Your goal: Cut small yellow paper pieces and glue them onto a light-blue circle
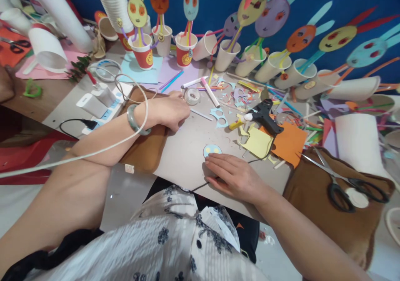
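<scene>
My right hand (pixel 234 174) lies flat on the table with its fingers stretched out. Its fingertips touch the lower edge of a small light-blue paper disc (pixel 212 149) with yellow spots. Farther forward and left, my left hand (pixel 173 111) is closed, fingers curled down beside a roll of clear tape (pixel 191 96). What those fingers hold, if anything, is hidden. A white marker (pixel 195 82) and a pink-and-white marker (pixel 210 91) lie just beyond the tape. A thin pale stick (pixel 201 114) rests right of the left hand.
A black glue gun (pixel 265 116) lies among paper scraps, yellow paper (pixel 258 142) and orange paper (pixel 290 141). Scissors (pixel 343 181) rest on a brown cushion at right. Paper cups (pixel 226 55) with rabbit-faced figures line the back. A white cable (pixel 93 151) crosses above my left arm, near a power strip (pixel 104 120).
</scene>
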### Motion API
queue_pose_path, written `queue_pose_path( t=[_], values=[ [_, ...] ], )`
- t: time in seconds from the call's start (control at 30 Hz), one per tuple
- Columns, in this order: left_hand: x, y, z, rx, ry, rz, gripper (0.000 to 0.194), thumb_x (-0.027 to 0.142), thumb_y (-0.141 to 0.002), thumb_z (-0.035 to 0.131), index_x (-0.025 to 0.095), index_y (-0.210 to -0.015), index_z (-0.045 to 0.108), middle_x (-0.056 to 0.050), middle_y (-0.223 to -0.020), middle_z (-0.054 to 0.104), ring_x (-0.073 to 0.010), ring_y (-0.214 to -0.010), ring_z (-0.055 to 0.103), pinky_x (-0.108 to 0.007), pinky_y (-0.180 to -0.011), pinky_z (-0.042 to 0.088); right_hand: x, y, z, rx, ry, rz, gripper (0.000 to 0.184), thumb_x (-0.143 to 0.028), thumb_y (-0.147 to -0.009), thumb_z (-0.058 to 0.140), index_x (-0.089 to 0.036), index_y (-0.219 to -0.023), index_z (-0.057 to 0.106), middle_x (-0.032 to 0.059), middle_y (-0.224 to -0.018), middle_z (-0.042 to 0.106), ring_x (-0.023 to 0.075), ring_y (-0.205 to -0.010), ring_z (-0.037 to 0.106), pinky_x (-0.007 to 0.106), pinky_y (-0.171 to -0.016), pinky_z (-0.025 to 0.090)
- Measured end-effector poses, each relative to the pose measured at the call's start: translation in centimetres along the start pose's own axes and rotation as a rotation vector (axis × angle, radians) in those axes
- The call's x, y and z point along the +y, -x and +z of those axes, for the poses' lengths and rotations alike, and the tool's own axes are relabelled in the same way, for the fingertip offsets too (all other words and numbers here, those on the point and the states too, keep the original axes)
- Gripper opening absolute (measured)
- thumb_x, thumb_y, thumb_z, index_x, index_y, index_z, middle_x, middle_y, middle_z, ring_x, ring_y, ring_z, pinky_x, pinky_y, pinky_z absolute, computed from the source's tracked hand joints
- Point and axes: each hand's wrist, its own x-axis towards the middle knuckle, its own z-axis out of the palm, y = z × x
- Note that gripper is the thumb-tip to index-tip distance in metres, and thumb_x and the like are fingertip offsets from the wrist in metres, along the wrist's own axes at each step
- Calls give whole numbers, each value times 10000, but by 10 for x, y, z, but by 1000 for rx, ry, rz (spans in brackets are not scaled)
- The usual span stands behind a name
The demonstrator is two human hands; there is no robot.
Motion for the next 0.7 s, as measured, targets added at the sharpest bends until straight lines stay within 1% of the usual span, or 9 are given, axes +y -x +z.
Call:
queue_pose_path(
  t=[0.1,0.2,0.3,0.43,0.5,0.57,0.63,0.7],
  values=[
    [-1,-3,6,28,-2,32,149,166,-639,586,194,-679,726,-35,-636,697,-175,-674,527,-384,-913,341,0,0,1,1,0,3,331,-265,-878,683,-165,-1194,690,135,-1122,770,267,-1089,724,431,-928,628],
    [-2,-3,9,36,10,40,148,158,-631,589,198,-667,727,-33,-630,699,-177,-659,540,-382,-906,345,1,0,1,-2,4,-2,322,-266,-879,680,-164,-1184,690,135,-1122,770,269,-1088,725,438,-923,630],
    [-3,-4,7,10,16,28,126,151,-626,609,198,-656,722,-31,-635,703,-177,-653,539,-387,-910,345,1,-1,0,-1,24,-6,298,-270,-885,673,-170,-1165,695,131,-1116,772,266,-1079,728,433,-917,633],
    [-2,-3,-1,-31,54,9,91,163,-664,619,183,-653,707,-31,-639,699,-168,-654,529,-379,-909,354,1,-1,0,10,45,-24,277,-269,-876,686,-145,-1123,699,141,-1092,776,268,-1045,738,426,-901,638],
    [-2,-3,-6,-6,88,7,103,155,-683,600,175,-649,695,-33,-642,692,-158,-644,515,-372,-904,361,1,-2,0,13,52,-27,271,-264,-869,692,-137,-1109,700,144,-1078,778,271,-1035,740,428,-892,640],
    [-3,-2,-10,44,116,-1,125,142,-704,576,171,-665,691,-36,-673,696,-148,-647,514,-374,-923,358,1,-2,-1,18,62,-27,261,-266,-872,687,-146,-1103,701,138,-1071,779,269,-1027,741,427,-882,641],
    [-5,-1,-9,69,123,4,119,149,-714,582,172,-701,698,-35,-719,708,-150,-682,533,-379,-942,350,1,-3,-1,22,72,-30,244,-270,-878,678,-156,-1093,702,131,-1063,781,263,-1016,743,422,-872,642],
    [-5,0,-5,57,100,43,82,172,-700,621,180,-709,701,-30,-727,714,-161,-724,550,-369,-926,354,1,-3,-2,24,76,-34,230,-268,-879,678,-154,-1077,702,130,-1056,781,259,-1008,743,415,-869,641]
  ],
)
